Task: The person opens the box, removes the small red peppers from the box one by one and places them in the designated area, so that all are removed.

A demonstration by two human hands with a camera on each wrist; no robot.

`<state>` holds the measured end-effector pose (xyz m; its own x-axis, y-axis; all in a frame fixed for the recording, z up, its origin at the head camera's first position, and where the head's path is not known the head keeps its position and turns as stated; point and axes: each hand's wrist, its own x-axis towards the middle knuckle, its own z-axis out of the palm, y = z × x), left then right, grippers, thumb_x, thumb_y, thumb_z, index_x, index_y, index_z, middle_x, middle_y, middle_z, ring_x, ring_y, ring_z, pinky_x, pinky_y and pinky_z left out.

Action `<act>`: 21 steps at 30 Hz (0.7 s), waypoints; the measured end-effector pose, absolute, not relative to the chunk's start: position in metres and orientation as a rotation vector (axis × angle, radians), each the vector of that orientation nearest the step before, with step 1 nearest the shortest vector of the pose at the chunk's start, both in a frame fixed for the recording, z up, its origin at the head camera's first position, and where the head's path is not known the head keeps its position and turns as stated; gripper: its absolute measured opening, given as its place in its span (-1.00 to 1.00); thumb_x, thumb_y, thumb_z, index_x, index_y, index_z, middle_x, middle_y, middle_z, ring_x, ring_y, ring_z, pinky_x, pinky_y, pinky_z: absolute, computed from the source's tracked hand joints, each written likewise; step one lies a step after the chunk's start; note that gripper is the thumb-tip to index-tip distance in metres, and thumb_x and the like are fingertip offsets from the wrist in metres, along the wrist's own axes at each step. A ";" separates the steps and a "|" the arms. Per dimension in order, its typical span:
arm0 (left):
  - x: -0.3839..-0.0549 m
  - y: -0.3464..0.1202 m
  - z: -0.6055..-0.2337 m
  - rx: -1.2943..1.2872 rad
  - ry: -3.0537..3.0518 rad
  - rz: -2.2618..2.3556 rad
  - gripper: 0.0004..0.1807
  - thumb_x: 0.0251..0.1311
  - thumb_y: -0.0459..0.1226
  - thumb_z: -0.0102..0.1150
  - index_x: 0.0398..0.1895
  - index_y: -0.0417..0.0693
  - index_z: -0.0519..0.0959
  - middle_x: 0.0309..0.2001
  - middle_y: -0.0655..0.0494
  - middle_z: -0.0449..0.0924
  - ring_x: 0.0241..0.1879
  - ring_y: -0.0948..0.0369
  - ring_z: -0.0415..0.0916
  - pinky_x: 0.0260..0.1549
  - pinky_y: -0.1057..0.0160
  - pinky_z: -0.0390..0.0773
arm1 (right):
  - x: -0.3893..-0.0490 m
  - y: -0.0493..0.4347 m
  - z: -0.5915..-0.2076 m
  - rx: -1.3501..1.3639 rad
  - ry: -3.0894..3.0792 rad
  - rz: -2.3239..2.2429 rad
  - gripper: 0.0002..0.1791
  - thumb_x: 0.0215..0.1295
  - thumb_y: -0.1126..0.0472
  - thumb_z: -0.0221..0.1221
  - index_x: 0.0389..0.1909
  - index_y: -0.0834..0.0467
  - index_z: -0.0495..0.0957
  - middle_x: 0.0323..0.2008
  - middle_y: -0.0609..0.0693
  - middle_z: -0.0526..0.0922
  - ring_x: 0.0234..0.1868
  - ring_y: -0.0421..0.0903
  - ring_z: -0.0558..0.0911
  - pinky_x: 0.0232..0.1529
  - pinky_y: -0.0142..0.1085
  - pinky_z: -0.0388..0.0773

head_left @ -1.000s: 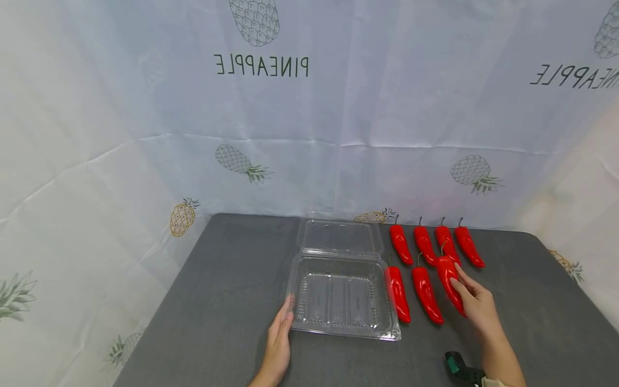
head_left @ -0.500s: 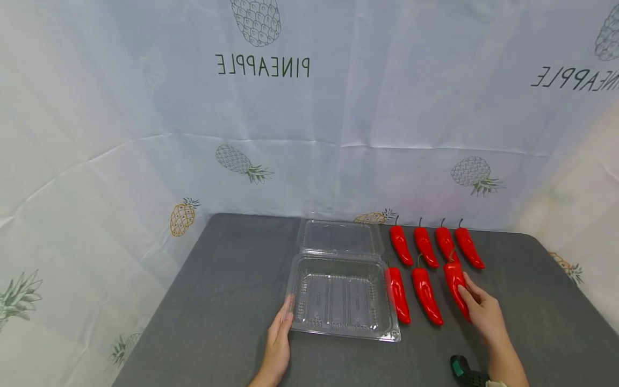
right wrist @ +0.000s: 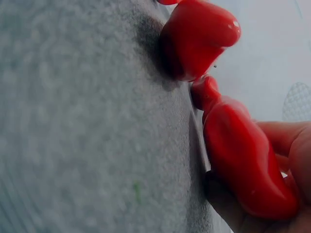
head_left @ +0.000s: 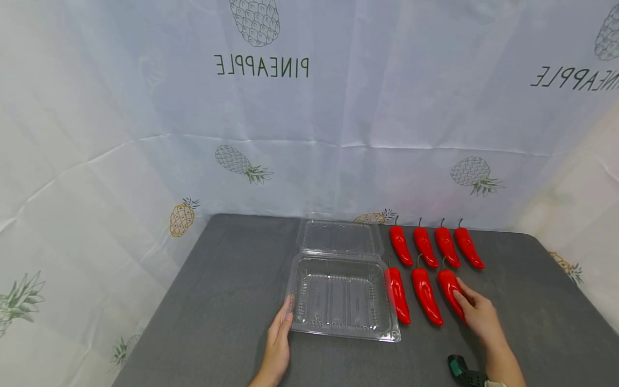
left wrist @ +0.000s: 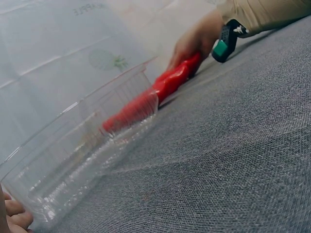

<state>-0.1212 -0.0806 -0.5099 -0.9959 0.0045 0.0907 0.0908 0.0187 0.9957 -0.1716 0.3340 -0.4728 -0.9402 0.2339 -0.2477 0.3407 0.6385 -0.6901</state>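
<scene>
My right hand [head_left: 483, 320] grips a glossy red chili pepper [head_left: 450, 290], thumb on one side and fingers on the other. In the right wrist view this pepper [right wrist: 248, 160] lies low along the grey surface, partly covered by the hand. My left hand [head_left: 276, 344] holds the left side of a clear plastic clamshell container [head_left: 340, 301], whose lid [head_left: 340, 236] is folded back behind it. Several of its fingers [left wrist: 18, 216] show at the container's corner in the left wrist view. Two more peppers [head_left: 425, 295] lie between the container and the right hand.
Behind these, several red chili peppers [head_left: 424, 247] lie in a row near the back edge of the grey table [head_left: 232, 290]. A pineapple-print curtain [head_left: 338, 107] hangs behind and at both sides. A black and green device [head_left: 461, 371] sits at the right wrist.
The right hand first shifted right with the pepper, then slightly left, and lowered it into line beside the other front peppers. The left hand and the container stayed put.
</scene>
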 end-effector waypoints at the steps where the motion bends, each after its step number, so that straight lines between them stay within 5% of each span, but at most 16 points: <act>1: -0.121 -0.081 -0.510 -0.102 -2.198 -2.156 -0.44 0.48 -0.18 -0.40 0.38 -0.39 0.02 0.41 -0.24 0.04 0.35 0.40 -0.02 0.17 0.73 0.01 | -0.172 0.334 -0.472 0.475 2.720 -1.170 -0.26 0.40 -0.23 -0.23 0.43 0.10 -0.10 0.37 0.44 -0.07 0.36 0.41 -0.06 0.25 0.33 -0.02; 5: -0.121 -0.081 -0.510 -0.101 -2.197 -2.157 -0.44 0.48 -0.18 -0.40 0.38 -0.38 0.02 0.42 -0.23 0.04 0.36 0.36 -0.03 0.17 0.73 0.01 | -0.173 0.332 -0.471 0.461 2.745 -1.092 -0.27 0.41 -0.20 -0.24 0.43 0.15 -0.09 0.35 0.46 -0.04 0.35 0.43 -0.04 0.24 0.33 -0.01; 12: -0.121 -0.080 -0.511 -0.144 -2.169 -2.129 -0.46 0.48 -0.22 -0.39 0.36 -0.43 0.04 0.39 -0.29 0.07 0.26 0.65 0.02 0.16 0.73 0.02 | -0.174 0.326 -0.473 0.467 2.800 -1.021 -0.32 0.45 -0.10 -0.27 0.41 0.24 -0.08 0.33 0.48 0.01 0.32 0.44 0.02 0.25 0.29 0.03; 21: -0.121 -0.080 -0.511 -0.134 -2.164 -2.141 -0.46 0.48 -0.20 -0.39 0.37 -0.41 0.04 0.40 -0.27 0.07 0.26 0.65 0.02 0.17 0.73 0.02 | -0.178 0.327 -0.473 0.450 2.794 -1.008 -0.34 0.47 -0.04 -0.29 0.40 0.28 -0.11 0.32 0.49 0.00 0.32 0.45 0.01 0.26 0.29 0.02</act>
